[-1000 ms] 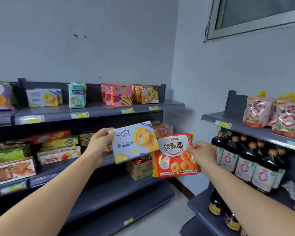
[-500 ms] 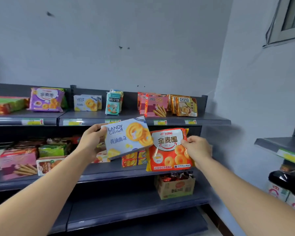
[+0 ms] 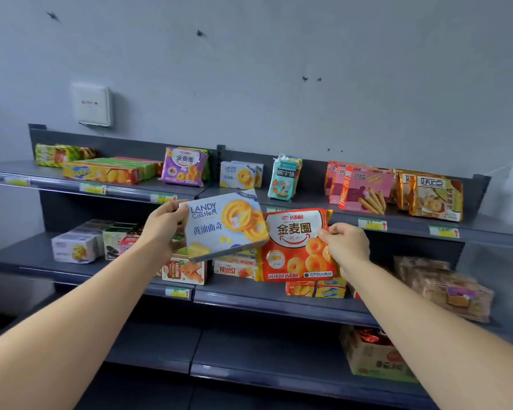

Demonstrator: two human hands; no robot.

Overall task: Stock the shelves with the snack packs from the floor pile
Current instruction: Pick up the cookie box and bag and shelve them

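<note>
Two packs held up in front of the grey metal shelves [image 3: 311, 201]. Left hand [image 3: 163, 229] grips the pale-blue cardboard biscuit box [image 3: 224, 226] by its left edge; right hand [image 3: 345, 244] pinches the orange plastic biscuit bag [image 3: 293, 247] by its right edge. Box is likely light and stiff. Bag looks soft and crushable, so hold it by the seams.

— Body in shot?
— Left hand [image 3: 160, 229] and right hand [image 3: 348, 247], both bare.
— Arms?
— Left forearm [image 3: 80, 315], right forearm [image 3: 433, 327], bare skin right down to the frame edge.

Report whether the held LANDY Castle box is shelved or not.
Not shelved: the left hand grips the LANDY Castle box by its left edge, tilted, in the air before the top shelf.
</note>
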